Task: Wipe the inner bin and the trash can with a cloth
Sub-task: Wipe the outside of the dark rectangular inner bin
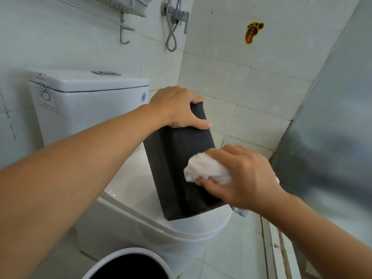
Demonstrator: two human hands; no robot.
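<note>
A dark grey inner bin (173, 168) stands upside down and tilted on the closed toilet lid (128, 186). My left hand (177, 107) grips its upper end, thumb across the near face and fingers curled over the far edge. My right hand (239, 176) holds a crumpled white cloth (207, 170) and presses it against the bin's right side, low down. The white round trash can (128, 262) with a dark inside stands on the floor at the bottom edge of the view, partly cut off.
The white toilet tank (86, 97) stands behind the bin on the left. Tiled walls close the corner, with a shower hose and valve (175, 19) above. A frosted glass partition (332, 127) rises at the right, with its floor rail (271, 248) below.
</note>
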